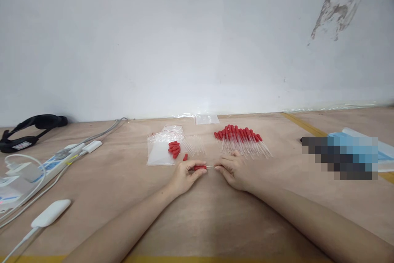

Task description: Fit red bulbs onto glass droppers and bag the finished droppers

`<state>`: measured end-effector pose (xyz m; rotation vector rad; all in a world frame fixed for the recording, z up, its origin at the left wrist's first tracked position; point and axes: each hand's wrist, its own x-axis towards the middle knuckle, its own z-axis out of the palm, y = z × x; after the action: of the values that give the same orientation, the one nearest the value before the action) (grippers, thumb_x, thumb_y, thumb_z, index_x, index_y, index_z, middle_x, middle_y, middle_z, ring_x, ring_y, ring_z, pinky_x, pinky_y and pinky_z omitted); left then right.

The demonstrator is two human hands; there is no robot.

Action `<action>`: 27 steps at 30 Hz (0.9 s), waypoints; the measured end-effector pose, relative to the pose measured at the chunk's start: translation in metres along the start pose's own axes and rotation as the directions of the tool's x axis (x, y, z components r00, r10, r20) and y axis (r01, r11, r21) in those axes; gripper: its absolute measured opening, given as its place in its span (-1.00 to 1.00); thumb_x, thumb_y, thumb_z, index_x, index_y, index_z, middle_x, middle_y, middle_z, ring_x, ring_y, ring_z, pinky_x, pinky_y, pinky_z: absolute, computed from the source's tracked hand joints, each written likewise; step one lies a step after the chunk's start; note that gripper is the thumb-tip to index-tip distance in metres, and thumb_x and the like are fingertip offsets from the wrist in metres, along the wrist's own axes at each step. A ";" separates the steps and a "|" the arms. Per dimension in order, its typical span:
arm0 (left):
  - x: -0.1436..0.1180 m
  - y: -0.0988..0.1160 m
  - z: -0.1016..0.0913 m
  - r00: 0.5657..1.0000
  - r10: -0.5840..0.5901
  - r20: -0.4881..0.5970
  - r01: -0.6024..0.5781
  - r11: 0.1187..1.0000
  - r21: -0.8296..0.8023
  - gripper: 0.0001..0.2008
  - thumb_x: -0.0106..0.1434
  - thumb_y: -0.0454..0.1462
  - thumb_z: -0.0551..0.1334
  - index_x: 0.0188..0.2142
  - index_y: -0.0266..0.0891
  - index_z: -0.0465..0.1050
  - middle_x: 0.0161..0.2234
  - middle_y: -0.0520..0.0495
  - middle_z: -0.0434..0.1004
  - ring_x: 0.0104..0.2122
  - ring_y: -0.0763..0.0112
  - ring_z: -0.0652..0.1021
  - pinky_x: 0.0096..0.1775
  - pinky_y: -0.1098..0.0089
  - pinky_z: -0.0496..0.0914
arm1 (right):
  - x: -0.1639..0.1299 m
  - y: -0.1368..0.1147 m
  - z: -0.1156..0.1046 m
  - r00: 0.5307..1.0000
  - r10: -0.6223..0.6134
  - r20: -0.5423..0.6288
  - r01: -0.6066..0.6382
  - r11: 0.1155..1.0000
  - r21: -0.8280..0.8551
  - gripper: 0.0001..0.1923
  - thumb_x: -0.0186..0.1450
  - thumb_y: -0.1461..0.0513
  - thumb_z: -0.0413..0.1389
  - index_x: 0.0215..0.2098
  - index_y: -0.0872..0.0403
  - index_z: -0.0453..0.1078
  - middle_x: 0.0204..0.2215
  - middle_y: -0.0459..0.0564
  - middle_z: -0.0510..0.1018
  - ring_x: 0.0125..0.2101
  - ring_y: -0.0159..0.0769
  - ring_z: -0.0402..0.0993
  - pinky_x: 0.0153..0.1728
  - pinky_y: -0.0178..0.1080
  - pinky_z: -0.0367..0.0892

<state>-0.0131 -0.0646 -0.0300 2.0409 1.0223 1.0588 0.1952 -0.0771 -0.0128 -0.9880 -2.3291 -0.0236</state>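
So, red bulb (201,168) in left fingers (197,163).

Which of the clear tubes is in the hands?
The tube between left hand and right hand, meeting a red bulb; the others lie in two groups beyond.

Over there, the left hand (184,176) pinches a red bulb (200,168), the right hand (234,171) a thin clear tube (210,167)

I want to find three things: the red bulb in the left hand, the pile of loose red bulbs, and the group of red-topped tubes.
Held red bulb (201,168), head view: its exposed middle.
Loose red bulbs (174,148), head view: middle of the pile.
Red-topped tubes (240,134), head view: red tops near the group's middle.
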 end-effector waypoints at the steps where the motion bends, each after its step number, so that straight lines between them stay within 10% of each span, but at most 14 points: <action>1: 0.001 -0.001 0.000 1.000 0.002 -0.003 -0.002 1.000 -0.024 -0.71 0.11 -0.22 0.22 -0.18 -0.30 0.42 -0.33 -0.11 0.54 -0.33 0.33 0.53 -0.26 0.33 0.44 | 0.000 -0.001 0.000 1.000 -0.005 0.001 0.005 1.000 -0.010 -0.71 0.31 0.22 -0.17 -0.33 0.06 0.38 -0.46 -0.05 0.48 -0.47 -0.40 0.30 -0.30 -0.24 0.01; 16: -0.009 0.005 0.002 0.992 0.039 0.122 -0.037 0.999 -0.012 -0.62 0.15 -0.26 0.17 -0.02 -0.29 0.28 -0.29 -0.11 0.54 -0.29 0.35 0.54 -0.20 0.34 0.42 | -0.002 -0.008 0.009 0.996 -0.005 0.090 0.012 0.996 -0.086 -0.71 0.28 0.25 -0.16 -0.50 0.08 0.32 -0.57 -0.08 0.47 -0.57 -0.41 0.23 -0.34 -0.23 -0.01; 27: 0.002 -0.001 -0.026 0.947 0.321 -0.031 -0.267 0.833 0.484 -0.67 0.12 -0.20 0.21 -0.11 -0.21 0.32 -0.20 -0.13 0.41 -0.16 0.26 0.40 -0.11 0.22 0.30 | 0.017 -0.003 -0.021 0.943 0.213 0.255 -0.228 0.973 0.032 -0.77 0.18 0.27 -0.07 -0.49 0.07 0.41 -0.55 -0.07 0.51 -0.52 -0.38 0.35 -0.46 -0.34 0.06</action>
<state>-0.0347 -0.0582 -0.0176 2.6333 1.1330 1.1712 0.1952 -0.0738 0.0144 -1.2793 -2.4103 0.2760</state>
